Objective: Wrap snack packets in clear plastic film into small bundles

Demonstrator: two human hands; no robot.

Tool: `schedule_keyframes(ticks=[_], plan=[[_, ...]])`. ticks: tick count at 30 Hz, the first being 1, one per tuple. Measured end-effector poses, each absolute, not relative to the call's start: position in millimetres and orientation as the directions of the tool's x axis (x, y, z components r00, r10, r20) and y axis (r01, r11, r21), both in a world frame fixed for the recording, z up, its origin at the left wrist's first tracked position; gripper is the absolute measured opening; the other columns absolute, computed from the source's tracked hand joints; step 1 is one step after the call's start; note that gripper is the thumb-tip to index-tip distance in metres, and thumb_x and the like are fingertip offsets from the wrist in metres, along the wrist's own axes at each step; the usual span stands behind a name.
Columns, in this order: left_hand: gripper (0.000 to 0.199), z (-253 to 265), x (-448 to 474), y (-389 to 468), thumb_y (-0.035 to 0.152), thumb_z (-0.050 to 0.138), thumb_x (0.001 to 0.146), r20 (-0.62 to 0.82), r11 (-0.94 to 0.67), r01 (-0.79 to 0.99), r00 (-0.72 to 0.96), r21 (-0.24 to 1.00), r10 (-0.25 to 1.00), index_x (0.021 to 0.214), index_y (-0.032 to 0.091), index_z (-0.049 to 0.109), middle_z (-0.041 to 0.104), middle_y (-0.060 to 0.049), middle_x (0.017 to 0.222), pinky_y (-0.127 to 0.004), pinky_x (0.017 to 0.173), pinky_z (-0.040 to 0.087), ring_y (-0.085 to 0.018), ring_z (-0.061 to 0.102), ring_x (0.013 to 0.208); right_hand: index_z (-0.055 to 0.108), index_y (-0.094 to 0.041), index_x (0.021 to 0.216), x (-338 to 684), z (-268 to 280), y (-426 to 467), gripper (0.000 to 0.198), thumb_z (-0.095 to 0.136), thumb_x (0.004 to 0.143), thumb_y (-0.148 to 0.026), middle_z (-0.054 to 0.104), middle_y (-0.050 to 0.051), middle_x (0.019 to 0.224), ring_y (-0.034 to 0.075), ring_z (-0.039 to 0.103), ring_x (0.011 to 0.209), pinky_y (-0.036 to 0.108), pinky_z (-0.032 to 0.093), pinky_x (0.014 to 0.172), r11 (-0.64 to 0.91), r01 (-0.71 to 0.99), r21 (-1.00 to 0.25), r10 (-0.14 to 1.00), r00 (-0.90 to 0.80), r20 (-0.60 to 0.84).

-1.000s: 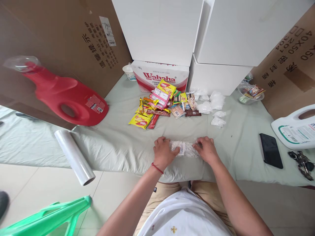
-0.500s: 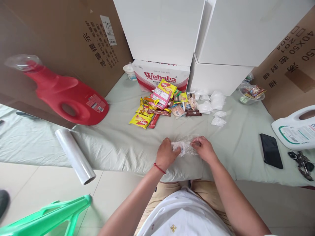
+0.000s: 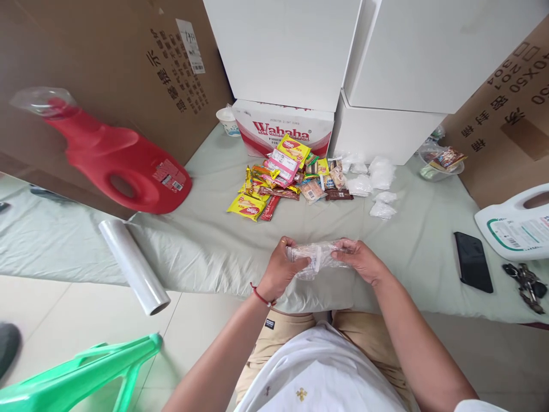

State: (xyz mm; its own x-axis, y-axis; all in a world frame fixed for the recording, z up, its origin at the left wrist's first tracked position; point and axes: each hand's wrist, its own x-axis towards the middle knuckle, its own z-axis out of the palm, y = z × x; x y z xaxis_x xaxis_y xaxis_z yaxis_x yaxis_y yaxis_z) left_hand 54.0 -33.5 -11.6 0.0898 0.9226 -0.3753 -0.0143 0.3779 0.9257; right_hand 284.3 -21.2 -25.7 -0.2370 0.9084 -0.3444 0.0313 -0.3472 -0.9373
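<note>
A crinkled clear plastic wrap (image 3: 316, 257) with a pale printed packet inside spans the gap between my two hands, near the front edge of the cloth-covered surface. My left hand (image 3: 281, 266) pinches its left end, thumb on top. At the other end my right hand (image 3: 358, 258) grips the plastic between thumb and fingers. Beyond them lies a heap of snack packets (image 3: 278, 177), yellow, pink, red and brown. Several small bundles wrapped in clear plastic (image 3: 380, 174) sit to the right of that heap.
At left are a red detergent jug (image 3: 128, 160) and a roll of plastic film (image 3: 132, 266) near the edge. A Wahaha carton (image 3: 283, 129) stands behind the snacks. Rightward are a plastic bowl (image 3: 440, 166), phone (image 3: 473, 262), keys (image 3: 526, 286) and white jug (image 3: 514, 229). A green stool (image 3: 86, 372) stands below.
The wrapped packet is now held up and stretched flatter between my hands. My left hand has shifted slightly left, and my right hand has turned with its fingers along the plastic.
</note>
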Motion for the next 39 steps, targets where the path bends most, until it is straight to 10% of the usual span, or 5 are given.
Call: schedule_keyframes(ticks=[9,17,27,33,39], plan=[[0.057,-23.0,53.7,-31.2,0.033,0.082,0.059,-0.448,0.454,-0.210,0.079,0.866,0.890,0.098,0.025,0.041,0.051,0.010,0.071,-0.023,0.060,0.043,-0.010,0.053,0.061,0.063,-0.020,0.077,265.8,-30.0,-27.3,0.050,0.087,0.062,-0.061,0.046,-0.007,0.058,0.008,0.034,0.048,0.023,0.026,0.043,-0.411,-0.077,-0.908,0.909,0.043,-0.415],[0.041,-38.8,81.0,-33.8,0.030,0.069,0.071,-0.250,0.299,0.177,-0.252,0.938,0.935,0.101,0.023,0.042,0.056,0.001,0.087,-0.030,0.072,0.048,-0.017,0.059,0.080,0.071,-0.024,0.101,207.0,-22.7,-55.5,0.025,0.051,0.100,-0.039,0.066,0.008,0.095,0.022,0.064,0.089,0.036,0.053,0.082,0.143,0.413,-0.899,0.988,-0.012,0.152],[0.059,-7.6,81.7,-49.8,0.041,0.053,0.079,-0.456,0.373,-0.547,-0.017,0.749,0.890,0.134,0.022,0.045,0.068,-0.004,0.105,-0.033,0.089,0.055,-0.019,0.068,0.100,0.049,-0.028,0.147,189.9,-39.3,-66.4,0.051,0.058,0.097,-0.038,0.049,0.014,0.133,0.033,0.052,0.126,0.054,0.049,0.105,0.294,0.497,-0.816,0.955,-0.121,0.270],[0.071,6.1,75.9,-66.5,0.050,0.066,0.083,-0.345,0.344,-0.473,0.088,0.812,0.935,0.146,0.027,0.045,0.053,-0.009,0.151,-0.040,0.116,0.043,-0.026,0.046,0.145,0.053,-0.031,0.141,210.8,-40.0,-56.2,0.046,0.061,0.097,-0.040,0.056,0.011,0.137,0.030,0.053,0.130,0.049,0.045,0.111,0.209,0.322,-0.924,0.978,-0.061,0.200],[0.080,-3.7,52.6,-57.9,0.049,0.076,0.079,-0.247,0.246,-0.209,0.020,0.947,0.969,0.149,0.029,0.043,0.043,-0.012,0.158,-0.043,0.114,0.044,-0.029,0.038,0.150,0.063,-0.027,0.135,232.2,-33.5,-47.2,0.056,0.068,0.088,-0.058,0.069,0.006,0.110,0.019,0.063,0.084,0.032,0.055,0.069,-0.212,-0.221,-0.952,0.977,-0.075,-0.200]])
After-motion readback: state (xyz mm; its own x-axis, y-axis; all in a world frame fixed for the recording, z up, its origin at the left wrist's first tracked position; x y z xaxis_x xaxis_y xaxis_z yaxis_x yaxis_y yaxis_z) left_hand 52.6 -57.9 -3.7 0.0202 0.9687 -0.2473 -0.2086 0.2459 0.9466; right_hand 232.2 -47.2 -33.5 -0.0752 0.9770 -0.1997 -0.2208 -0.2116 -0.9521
